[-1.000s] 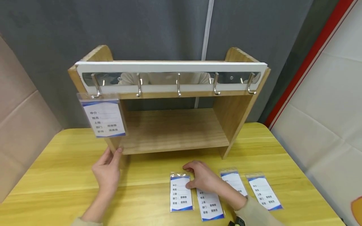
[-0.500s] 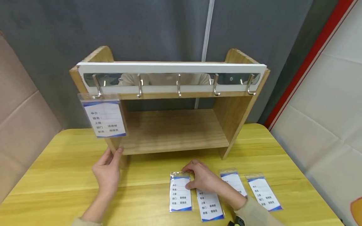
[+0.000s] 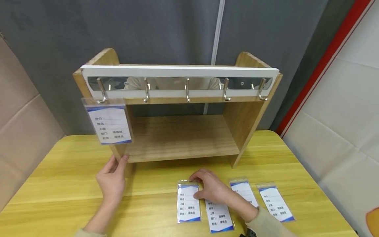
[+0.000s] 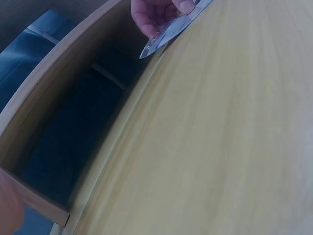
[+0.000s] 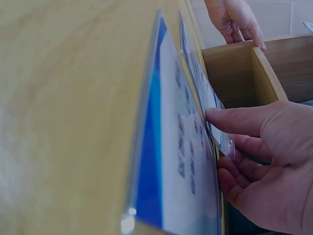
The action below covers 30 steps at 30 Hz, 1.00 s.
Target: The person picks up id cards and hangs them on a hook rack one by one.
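Observation:
My left hand (image 3: 111, 179) grips the lower front of the left side panel (image 3: 119, 154) of a wooden desk shelf, thumb on its inner side. My right hand (image 3: 211, 187) pinches the upper right part of the leftmost loose badge in a clear holder (image 3: 189, 203). In the right wrist view its thumb (image 5: 234, 120) lies on the card face, with fingers curled at the holder's top end. Under the right hand and wrist, a second badge (image 3: 219, 217) and a third badge (image 3: 245, 192) are partly covered. A fourth badge (image 3: 276, 202) lies to the right.
A white rail (image 3: 177, 70) with several metal hooks (image 3: 187, 89) runs across the shelf's top front. One badge (image 3: 110, 123) hangs from the leftmost hook. The shelf stands at the back of a yellow wooden table (image 3: 59, 194), before a grey curtain (image 3: 165, 29).

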{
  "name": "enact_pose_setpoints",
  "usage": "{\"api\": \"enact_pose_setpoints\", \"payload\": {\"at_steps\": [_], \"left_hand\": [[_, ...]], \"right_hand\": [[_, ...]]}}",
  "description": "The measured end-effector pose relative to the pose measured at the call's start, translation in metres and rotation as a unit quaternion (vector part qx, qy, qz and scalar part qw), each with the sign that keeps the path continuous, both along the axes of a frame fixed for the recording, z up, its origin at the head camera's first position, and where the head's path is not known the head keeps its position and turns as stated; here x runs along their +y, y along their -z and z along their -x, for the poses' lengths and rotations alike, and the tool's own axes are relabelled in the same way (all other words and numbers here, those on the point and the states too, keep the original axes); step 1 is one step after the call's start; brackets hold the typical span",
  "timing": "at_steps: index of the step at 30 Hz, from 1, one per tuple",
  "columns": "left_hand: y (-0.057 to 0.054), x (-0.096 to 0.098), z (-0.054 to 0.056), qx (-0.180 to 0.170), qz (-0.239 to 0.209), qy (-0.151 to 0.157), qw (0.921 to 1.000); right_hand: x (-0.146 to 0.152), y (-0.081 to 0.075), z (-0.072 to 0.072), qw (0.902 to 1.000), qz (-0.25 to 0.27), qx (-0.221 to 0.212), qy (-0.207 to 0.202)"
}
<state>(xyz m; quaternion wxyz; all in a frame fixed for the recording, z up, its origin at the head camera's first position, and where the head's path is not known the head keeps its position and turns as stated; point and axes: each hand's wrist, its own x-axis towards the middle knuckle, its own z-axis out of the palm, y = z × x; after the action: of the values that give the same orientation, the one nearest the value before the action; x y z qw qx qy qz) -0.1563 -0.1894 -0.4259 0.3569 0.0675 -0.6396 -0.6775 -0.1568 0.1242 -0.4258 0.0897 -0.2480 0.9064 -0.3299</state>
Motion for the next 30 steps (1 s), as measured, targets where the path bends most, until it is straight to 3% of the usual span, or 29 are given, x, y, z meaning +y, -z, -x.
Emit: {"api": "enact_pose_setpoints", "payload": {"at_steps": [13,30], "left_hand": [[-0.0002,0.0009,0.0015,-0.002,-0.004,0.0,1.0],[-0.0003,-0.0001,0.0002,-0.004,0.001,-0.002,1.0]], "right_hand": [[-0.002,0.0022,-0.0006,0.9988,0.036,0.025,-0.023],[-0.003,0.0002,-0.0027,0.9887,0.144,0.038,-0.018]]}}
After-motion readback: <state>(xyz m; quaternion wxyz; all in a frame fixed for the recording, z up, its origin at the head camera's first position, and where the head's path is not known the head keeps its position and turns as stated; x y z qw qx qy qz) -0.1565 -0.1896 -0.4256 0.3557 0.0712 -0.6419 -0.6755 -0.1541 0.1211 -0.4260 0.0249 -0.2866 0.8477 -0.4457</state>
